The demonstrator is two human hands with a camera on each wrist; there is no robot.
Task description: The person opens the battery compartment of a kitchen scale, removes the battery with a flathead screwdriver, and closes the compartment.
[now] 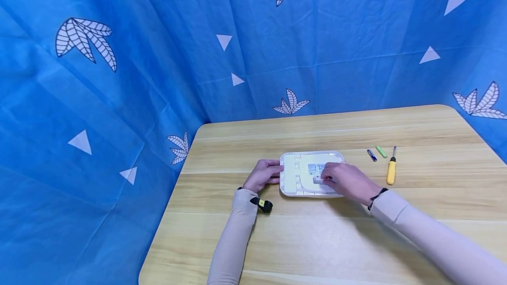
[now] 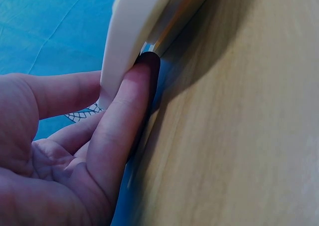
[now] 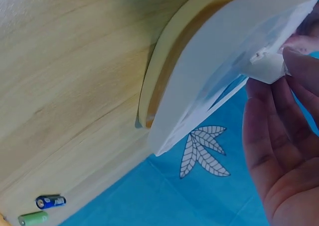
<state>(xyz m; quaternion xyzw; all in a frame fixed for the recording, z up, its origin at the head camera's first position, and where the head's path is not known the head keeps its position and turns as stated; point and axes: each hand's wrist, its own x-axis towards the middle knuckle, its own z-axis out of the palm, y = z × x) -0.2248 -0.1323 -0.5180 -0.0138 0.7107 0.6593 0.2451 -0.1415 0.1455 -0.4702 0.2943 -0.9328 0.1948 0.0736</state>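
Note:
A white rounded-rectangular device [image 1: 291, 175] lies on the table with a printed label [image 1: 313, 168] facing up. My left hand [image 1: 264, 173] grips its left edge, and in the left wrist view one finger [image 2: 124, 101] reaches under the device's rim [image 2: 127, 31] while the thumb is against its side. Over the label area, my right hand [image 1: 352, 181] pinches a small white cover [image 3: 269, 70] between thumb and fingertips. That cover stands tilted up from the device's face in the right wrist view, and the fingers partly hide it.
To the right of the device lie a blue battery [image 1: 371, 155], a green battery [image 1: 381, 151] and a screwdriver [image 1: 391, 173] with a yellow handle. The wooden table [image 1: 301, 241] ends at a blue patterned curtain [image 1: 340, 47] at the back and left.

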